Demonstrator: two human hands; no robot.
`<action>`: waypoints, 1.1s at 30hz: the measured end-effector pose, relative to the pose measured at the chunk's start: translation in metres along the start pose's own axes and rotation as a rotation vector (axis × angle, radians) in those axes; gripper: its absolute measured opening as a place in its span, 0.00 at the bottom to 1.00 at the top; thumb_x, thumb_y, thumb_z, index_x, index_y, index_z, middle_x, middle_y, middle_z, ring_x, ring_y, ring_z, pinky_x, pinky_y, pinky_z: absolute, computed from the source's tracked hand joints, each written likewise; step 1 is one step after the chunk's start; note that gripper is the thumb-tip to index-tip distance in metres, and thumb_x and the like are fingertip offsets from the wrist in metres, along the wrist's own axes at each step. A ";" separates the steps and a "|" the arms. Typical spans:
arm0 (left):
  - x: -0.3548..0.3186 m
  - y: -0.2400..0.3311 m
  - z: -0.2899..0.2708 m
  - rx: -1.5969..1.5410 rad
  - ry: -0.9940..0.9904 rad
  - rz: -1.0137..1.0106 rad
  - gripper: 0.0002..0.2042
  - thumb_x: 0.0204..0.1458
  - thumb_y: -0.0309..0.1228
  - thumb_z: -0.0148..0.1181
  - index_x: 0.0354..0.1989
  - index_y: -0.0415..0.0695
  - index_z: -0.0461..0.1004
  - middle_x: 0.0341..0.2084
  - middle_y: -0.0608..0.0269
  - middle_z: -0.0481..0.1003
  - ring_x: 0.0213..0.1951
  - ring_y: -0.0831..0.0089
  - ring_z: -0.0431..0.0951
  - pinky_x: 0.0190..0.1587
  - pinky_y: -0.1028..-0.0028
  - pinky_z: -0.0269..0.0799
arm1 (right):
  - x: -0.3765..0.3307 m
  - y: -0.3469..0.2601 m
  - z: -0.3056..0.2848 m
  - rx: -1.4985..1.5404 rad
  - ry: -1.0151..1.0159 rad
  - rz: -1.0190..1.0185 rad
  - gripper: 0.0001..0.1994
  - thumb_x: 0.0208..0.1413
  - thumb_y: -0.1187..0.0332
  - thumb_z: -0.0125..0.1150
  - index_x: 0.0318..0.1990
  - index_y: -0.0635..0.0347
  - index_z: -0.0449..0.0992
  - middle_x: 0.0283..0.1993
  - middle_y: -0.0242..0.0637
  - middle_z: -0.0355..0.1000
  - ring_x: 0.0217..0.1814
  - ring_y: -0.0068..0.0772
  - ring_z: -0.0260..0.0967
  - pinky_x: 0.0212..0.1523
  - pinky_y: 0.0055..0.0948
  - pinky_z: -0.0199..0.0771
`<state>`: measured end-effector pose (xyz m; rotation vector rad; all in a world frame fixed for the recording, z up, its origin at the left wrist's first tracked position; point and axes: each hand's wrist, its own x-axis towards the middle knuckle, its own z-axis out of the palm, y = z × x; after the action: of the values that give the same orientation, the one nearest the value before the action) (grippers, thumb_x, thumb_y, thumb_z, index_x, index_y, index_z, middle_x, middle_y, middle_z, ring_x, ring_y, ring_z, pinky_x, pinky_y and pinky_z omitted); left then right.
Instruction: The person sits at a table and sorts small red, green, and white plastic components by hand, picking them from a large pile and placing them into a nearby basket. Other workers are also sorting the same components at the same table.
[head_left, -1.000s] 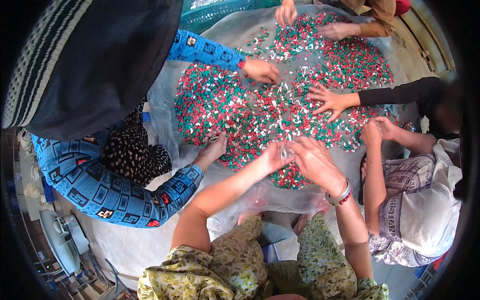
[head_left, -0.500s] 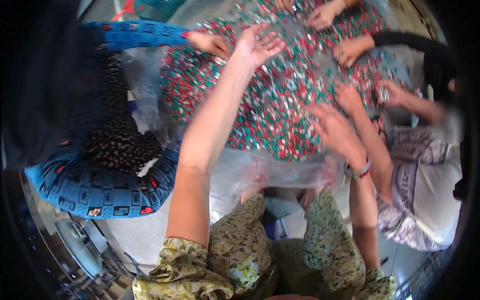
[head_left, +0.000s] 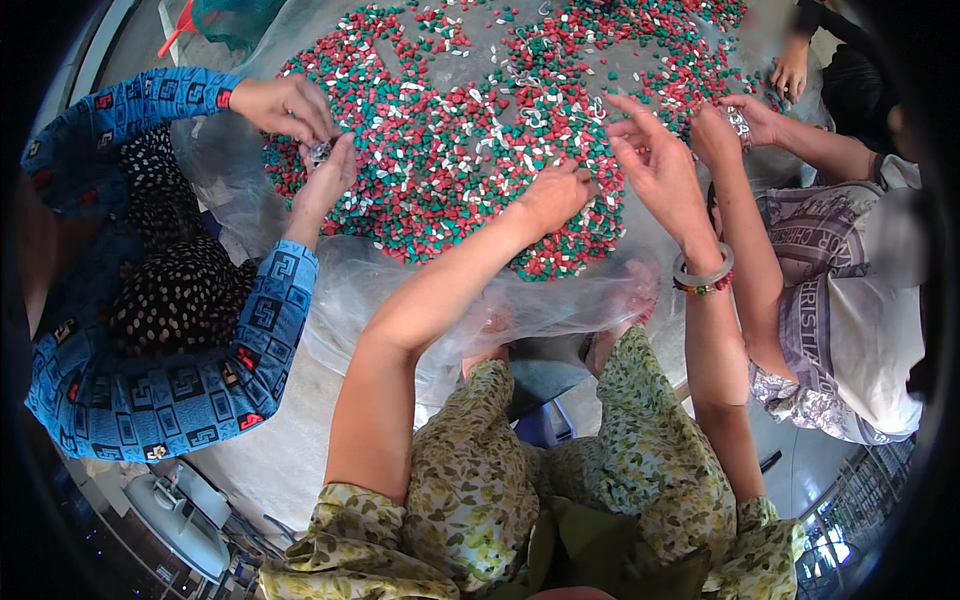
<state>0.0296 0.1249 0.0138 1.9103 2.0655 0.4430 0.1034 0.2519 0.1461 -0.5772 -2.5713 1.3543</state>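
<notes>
A wide heap of small red, green and white pieces (head_left: 470, 150) lies on a clear plastic sheet (head_left: 400, 290) in front of me. My left hand (head_left: 555, 195) rests knuckles-up on the near edge of the heap, fingers curled into the pieces. My right hand (head_left: 655, 160) hovers just right of it, fingers spread, with a pale bangle and a bead bracelet on the wrist. Whether either hand pinches a piece is hidden.
A person in a blue patterned sleeve (head_left: 180, 380) on the left works at the heap with both hands (head_left: 300, 120). On the right another person in a white and grey shirt (head_left: 850, 330) reaches in. Further hands (head_left: 790, 70) show at the far right. A red-handled tool (head_left: 180, 25) lies top left.
My left hand has drawn back from the far side of the heap to its near edge. My right hand has moved up beside it. The view has tilted toward the heap.
</notes>
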 end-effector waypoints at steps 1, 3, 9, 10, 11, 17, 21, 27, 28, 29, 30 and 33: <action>-0.002 0.004 0.001 0.075 -0.057 0.024 0.15 0.41 0.21 0.57 0.42 0.45 0.75 0.38 0.59 0.73 0.47 0.61 0.71 0.49 0.67 0.71 | 0.000 0.002 0.002 -0.029 -0.025 0.004 0.22 0.57 0.76 0.52 0.61 0.57 0.65 0.39 0.35 0.74 0.34 0.18 0.70 0.32 0.19 0.70; -0.007 0.000 0.011 0.008 -0.007 -0.007 0.16 0.41 0.21 0.57 0.41 0.45 0.75 0.38 0.58 0.73 0.47 0.61 0.72 0.48 0.67 0.72 | 0.007 0.023 0.010 -0.164 -0.082 0.083 0.20 0.55 0.73 0.54 0.56 0.60 0.67 0.39 0.41 0.74 0.35 0.30 0.72 0.35 0.28 0.73; -0.042 -0.056 0.014 -0.306 0.198 -0.263 0.13 0.42 0.25 0.65 0.40 0.44 0.76 0.38 0.54 0.75 0.40 0.60 0.78 0.42 0.65 0.74 | -0.003 0.092 0.044 -0.765 -0.268 0.221 0.14 0.53 0.67 0.58 0.44 0.65 0.67 0.38 0.53 0.74 0.43 0.53 0.73 0.40 0.43 0.75; -0.047 -0.064 0.005 -0.387 0.230 -0.324 0.14 0.43 0.27 0.66 0.40 0.43 0.76 0.36 0.55 0.77 0.38 0.62 0.79 0.40 0.66 0.74 | -0.007 0.105 0.051 -0.757 -0.218 0.183 0.14 0.53 0.67 0.58 0.43 0.65 0.66 0.37 0.53 0.74 0.43 0.53 0.73 0.39 0.44 0.75; -0.050 -0.070 -0.010 -0.463 0.263 -0.392 0.14 0.44 0.30 0.67 0.41 0.43 0.76 0.34 0.56 0.78 0.36 0.65 0.79 0.39 0.67 0.74 | -0.009 0.115 0.058 -0.746 -0.171 0.139 0.14 0.53 0.66 0.58 0.42 0.65 0.66 0.37 0.53 0.74 0.43 0.53 0.73 0.39 0.44 0.75; -0.051 -0.088 -0.055 -1.258 0.363 -0.694 0.15 0.55 0.31 0.60 0.49 0.39 0.74 0.30 0.68 0.77 0.26 0.82 0.72 0.29 0.78 0.69 | -0.004 0.109 0.077 -0.540 -0.369 0.032 0.09 0.51 0.70 0.55 0.38 0.63 0.68 0.29 0.49 0.74 0.37 0.51 0.74 0.34 0.46 0.73; -0.043 -0.073 -0.079 -1.375 0.271 -0.722 0.12 0.57 0.31 0.55 0.46 0.40 0.76 0.35 0.65 0.79 0.33 0.79 0.78 0.33 0.80 0.73 | -0.020 0.094 0.086 -0.138 -0.246 0.135 0.06 0.51 0.71 0.56 0.37 0.57 0.72 0.22 0.37 0.69 0.26 0.35 0.70 0.28 0.38 0.68; -0.028 -0.058 -0.058 -0.433 0.004 -0.525 0.11 0.53 0.29 0.53 0.42 0.48 0.79 0.35 0.58 0.79 0.41 0.63 0.79 0.46 0.66 0.73 | -0.035 0.110 0.055 0.114 0.002 0.292 0.12 0.53 0.71 0.59 0.45 0.53 0.74 0.18 0.27 0.60 0.21 0.19 0.56 0.24 0.26 0.61; -0.018 -0.047 -0.050 -0.376 0.001 -0.532 0.12 0.52 0.28 0.51 0.42 0.50 0.79 0.37 0.55 0.78 0.43 0.59 0.78 0.48 0.63 0.72 | -0.037 0.149 0.059 0.141 0.044 0.214 0.14 0.53 0.71 0.59 0.48 0.54 0.74 0.18 0.28 0.61 0.21 0.18 0.59 0.25 0.25 0.63; -0.015 -0.045 -0.037 -0.380 0.015 -0.435 0.13 0.52 0.27 0.50 0.44 0.49 0.78 0.40 0.54 0.77 0.44 0.57 0.77 0.49 0.61 0.71 | -0.034 0.149 0.058 0.136 0.033 0.237 0.14 0.53 0.71 0.58 0.48 0.55 0.74 0.18 0.28 0.62 0.22 0.18 0.60 0.25 0.25 0.63; -0.007 -0.037 -0.024 -0.326 0.028 -0.393 0.13 0.52 0.27 0.50 0.44 0.45 0.77 0.39 0.50 0.77 0.44 0.54 0.77 0.49 0.60 0.71 | -0.030 0.146 0.054 0.125 0.024 0.263 0.14 0.53 0.72 0.58 0.49 0.55 0.73 0.18 0.28 0.62 0.22 0.18 0.60 0.25 0.25 0.63; 0.013 0.004 -0.023 -0.206 -0.052 -0.389 0.11 0.49 0.28 0.54 0.36 0.35 0.76 0.36 0.45 0.76 0.43 0.52 0.77 0.47 0.60 0.73 | -0.021 0.131 0.044 0.124 0.055 0.296 0.15 0.54 0.71 0.58 0.50 0.60 0.72 0.19 0.29 0.66 0.22 0.18 0.63 0.25 0.25 0.65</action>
<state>0.0225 0.1379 0.0366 1.3495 2.1912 0.4823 0.1408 0.2769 0.0134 -0.9882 -2.4071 1.5484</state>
